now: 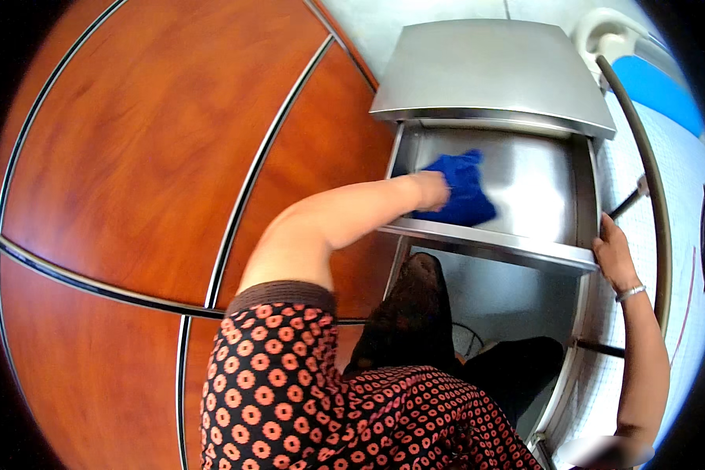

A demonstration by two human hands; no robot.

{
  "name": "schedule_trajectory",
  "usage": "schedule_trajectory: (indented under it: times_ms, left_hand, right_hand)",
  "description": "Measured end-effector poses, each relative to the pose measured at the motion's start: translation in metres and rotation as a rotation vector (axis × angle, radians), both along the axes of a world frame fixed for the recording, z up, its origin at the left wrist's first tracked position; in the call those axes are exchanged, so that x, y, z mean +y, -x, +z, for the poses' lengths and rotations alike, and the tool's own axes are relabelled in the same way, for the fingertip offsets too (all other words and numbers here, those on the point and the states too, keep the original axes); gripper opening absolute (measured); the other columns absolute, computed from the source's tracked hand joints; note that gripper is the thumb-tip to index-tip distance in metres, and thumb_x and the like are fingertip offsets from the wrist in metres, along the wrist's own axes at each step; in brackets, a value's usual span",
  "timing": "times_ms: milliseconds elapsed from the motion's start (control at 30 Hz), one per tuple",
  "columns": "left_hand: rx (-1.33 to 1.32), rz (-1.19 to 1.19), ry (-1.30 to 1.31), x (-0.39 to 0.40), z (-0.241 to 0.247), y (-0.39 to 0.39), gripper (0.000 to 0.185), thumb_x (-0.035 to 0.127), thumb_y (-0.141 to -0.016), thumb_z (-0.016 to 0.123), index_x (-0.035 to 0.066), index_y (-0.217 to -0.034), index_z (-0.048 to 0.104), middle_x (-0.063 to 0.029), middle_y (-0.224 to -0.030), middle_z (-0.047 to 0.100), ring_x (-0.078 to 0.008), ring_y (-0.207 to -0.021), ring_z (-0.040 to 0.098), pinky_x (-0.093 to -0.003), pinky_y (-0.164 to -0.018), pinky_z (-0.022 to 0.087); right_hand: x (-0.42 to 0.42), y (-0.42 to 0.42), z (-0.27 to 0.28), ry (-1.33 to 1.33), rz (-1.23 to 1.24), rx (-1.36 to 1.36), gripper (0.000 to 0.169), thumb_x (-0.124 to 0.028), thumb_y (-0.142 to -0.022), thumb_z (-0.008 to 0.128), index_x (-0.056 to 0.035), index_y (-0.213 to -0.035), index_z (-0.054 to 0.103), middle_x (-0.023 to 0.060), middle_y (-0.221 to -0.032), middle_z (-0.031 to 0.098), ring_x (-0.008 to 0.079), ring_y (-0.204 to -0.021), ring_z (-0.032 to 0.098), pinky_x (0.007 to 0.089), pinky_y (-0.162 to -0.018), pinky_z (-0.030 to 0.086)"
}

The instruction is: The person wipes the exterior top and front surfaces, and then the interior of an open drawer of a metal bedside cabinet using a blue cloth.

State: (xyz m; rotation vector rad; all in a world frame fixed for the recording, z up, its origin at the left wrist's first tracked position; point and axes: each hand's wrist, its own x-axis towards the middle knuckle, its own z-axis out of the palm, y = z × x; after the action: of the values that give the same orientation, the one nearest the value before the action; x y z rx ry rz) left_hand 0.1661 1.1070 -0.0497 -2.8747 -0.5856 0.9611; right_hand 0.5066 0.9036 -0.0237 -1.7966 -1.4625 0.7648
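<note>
A steel drawer (540, 194) is pulled out of a metal cabinet (487, 67) before me. Inside it, at the left front, my left hand (433, 191) presses a bunched blue cloth (463, 187) against the drawer floor. The fingers are curled over the cloth and slightly blurred, and their tips are hidden. At the front right corner of the drawer, my right hand (614, 249) grips the outer edge. A metal bracelet (630, 293) is around that wrist.
Reddish-brown wood panels (153, 147) with metal strips fill the left. Along the right runs a bed with a curved rail (652, 176), a white checked sheet (684, 235) and a blue part (658, 88). My knees are below the drawer.
</note>
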Motion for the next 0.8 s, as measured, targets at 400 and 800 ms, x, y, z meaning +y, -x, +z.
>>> schedule_trajectory:
  times_ms: [400,800]
  left_hand:
    - [-0.344,0.255,-0.146,0.038,-0.013,0.01,0.024,0.0,-0.072,0.055,0.012,-0.091,0.063,-0.0158,-0.098,0.056,-0.0343,-0.091,0.053,-0.0392,-0.081,0.044]
    - [-0.392,0.59,-0.205,0.047,-0.018,-0.134,0.039,0.01,-0.074,0.055,0.007,-0.113,0.054,-0.0155,-0.114,0.053,-0.0347,-0.109,0.047,-0.0405,-0.088,0.045]
  right_hand:
    - [0.002,0.006,0.005,0.136,-0.077,-0.046,0.048,0.002,-0.077,0.045,0.0083,-0.124,0.041,0.0273,-0.104,0.059,0.0337,-0.096,0.059,0.0363,-0.087,0.045]
    - [-0.001,0.014,0.011,0.115,-0.145,-0.154,0.048,0.0,-0.078,0.046,0.0067,-0.125,0.041,0.0284,-0.101,0.059,0.0354,-0.09,0.061,0.0385,-0.082,0.048]
